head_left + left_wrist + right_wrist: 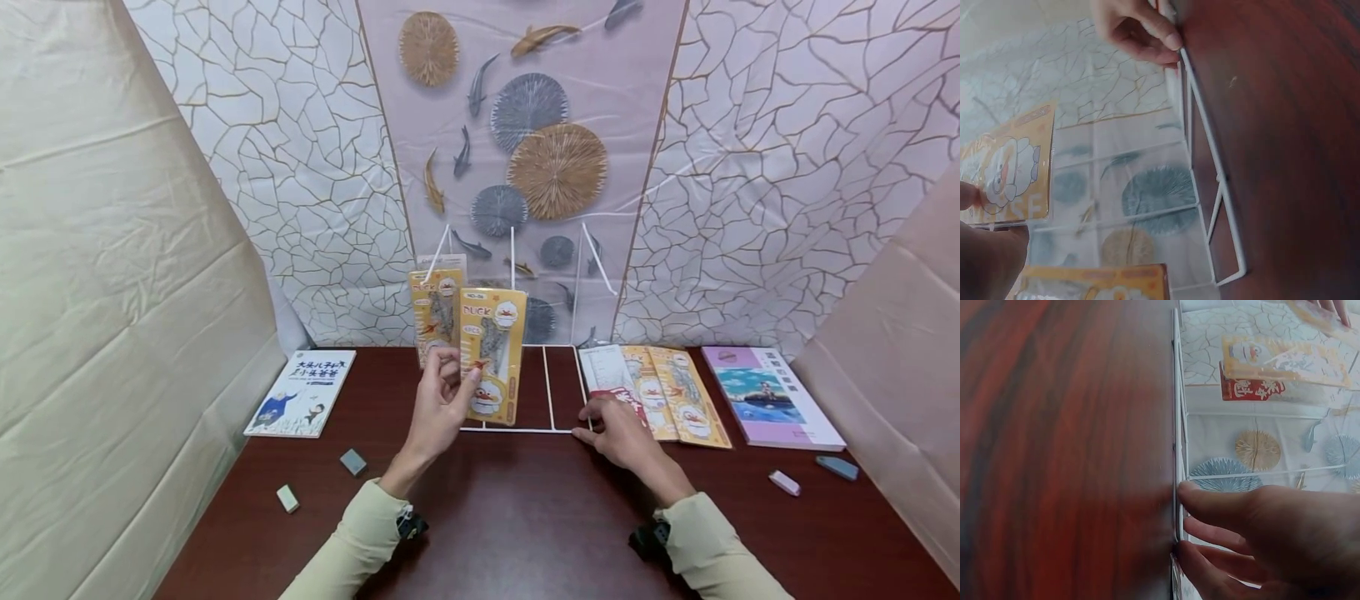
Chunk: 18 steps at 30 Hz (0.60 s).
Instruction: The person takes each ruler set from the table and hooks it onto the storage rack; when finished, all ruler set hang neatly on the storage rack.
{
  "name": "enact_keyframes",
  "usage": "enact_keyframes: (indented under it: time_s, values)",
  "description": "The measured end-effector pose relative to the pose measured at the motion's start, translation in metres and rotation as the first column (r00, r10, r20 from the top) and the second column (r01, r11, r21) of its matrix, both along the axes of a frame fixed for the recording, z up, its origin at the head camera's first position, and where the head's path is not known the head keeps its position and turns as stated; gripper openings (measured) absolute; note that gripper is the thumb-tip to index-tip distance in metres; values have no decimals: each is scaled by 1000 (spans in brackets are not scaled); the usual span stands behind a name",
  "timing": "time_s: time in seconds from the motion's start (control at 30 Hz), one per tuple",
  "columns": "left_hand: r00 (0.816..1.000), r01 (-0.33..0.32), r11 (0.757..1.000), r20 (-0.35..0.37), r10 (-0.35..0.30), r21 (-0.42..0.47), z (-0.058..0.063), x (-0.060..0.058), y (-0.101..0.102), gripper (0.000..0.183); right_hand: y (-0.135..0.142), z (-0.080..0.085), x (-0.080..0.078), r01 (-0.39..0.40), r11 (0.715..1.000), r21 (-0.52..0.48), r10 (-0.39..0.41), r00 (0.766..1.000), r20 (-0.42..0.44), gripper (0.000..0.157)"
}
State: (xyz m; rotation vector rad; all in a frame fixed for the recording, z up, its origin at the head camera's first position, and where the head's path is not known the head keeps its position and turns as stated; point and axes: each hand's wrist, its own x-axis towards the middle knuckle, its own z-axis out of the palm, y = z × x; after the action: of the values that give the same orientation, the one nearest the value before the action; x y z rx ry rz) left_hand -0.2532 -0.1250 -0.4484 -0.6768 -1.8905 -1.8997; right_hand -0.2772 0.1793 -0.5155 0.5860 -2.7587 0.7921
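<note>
My left hand (438, 400) pinches a yellow blister pack (491, 354) printed DUCK between thumb and fingers, upright in front of the white wire display rack (551, 387). The pack's top edge stands just below the tip of the rack's middle hook (513, 258). From the left hook hangs another yellow pack (433, 300) with a whitish pack behind it; in the right wrist view a red and white pack (1250, 389) shows there. My right hand (618, 429) holds the front right corner of the rack's base, thumb and fingers (1200, 494) at the wire.
Right of the rack lie two yellow packs (688, 400) and a white and red pack (603, 371). A pink book (772, 396) lies farther right, a white picture book (300, 393) at left. Small erasers (352, 462) are scattered on both sides. Fabric walls enclose the brown table (517, 517).
</note>
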Motion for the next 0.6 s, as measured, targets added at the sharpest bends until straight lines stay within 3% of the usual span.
enact_keyframes:
  time_s: [0.33, 0.6]
  values:
    - [1000, 10, 984, 23, -6, -179, -17, -5, 10, 24, 2, 3, 0, 10, 1000, 15, -10, 999, 42, 18]
    - [998, 20, 987, 54, -11, -159, -4, 7, 15, 23, 4, 3, 0, 12, 1000, 11, -12, 998, 58, 18]
